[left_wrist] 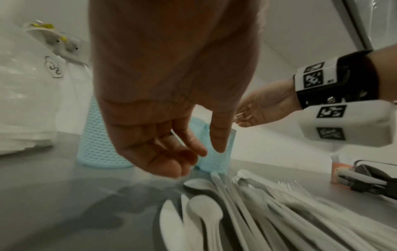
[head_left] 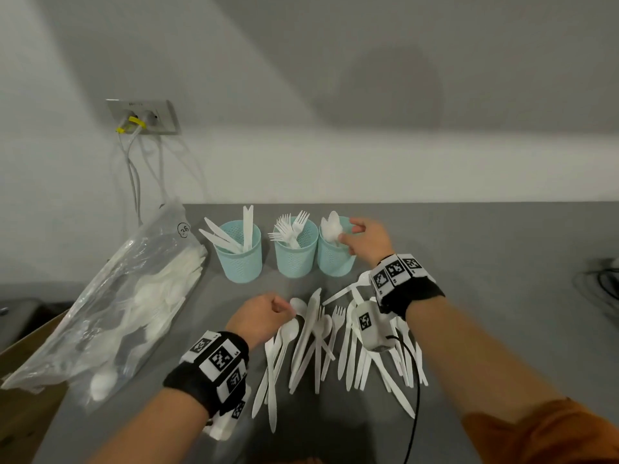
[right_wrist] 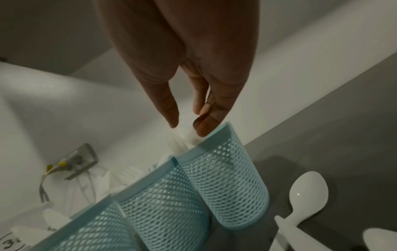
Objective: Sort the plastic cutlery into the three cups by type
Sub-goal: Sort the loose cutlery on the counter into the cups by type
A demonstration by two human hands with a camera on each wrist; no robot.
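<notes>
The left hand is at the left far edge of the loose pile of white plastic cutlery on the grey tabletop. Its grip is narrow, the fingers loosely curled and holding nothing that I can see. The nearest piece, a white plastic spoon, lies just beside the fingertips, to their right. Its bowl points to the far side and its handle runs toward the person, like most pieces in the pile, so I judge the left hand is the better placed for the next pick.

The right hand is over the right one of three pale blue perforated plastic cups, the one with spoons. Its fingers are relaxed beside a spoon bowl; I cannot tell if they touch it.

I count four knives in the left cup, about four forks in the middle, and two or three spoons in the right. The pile I cannot count exactly.
</notes>
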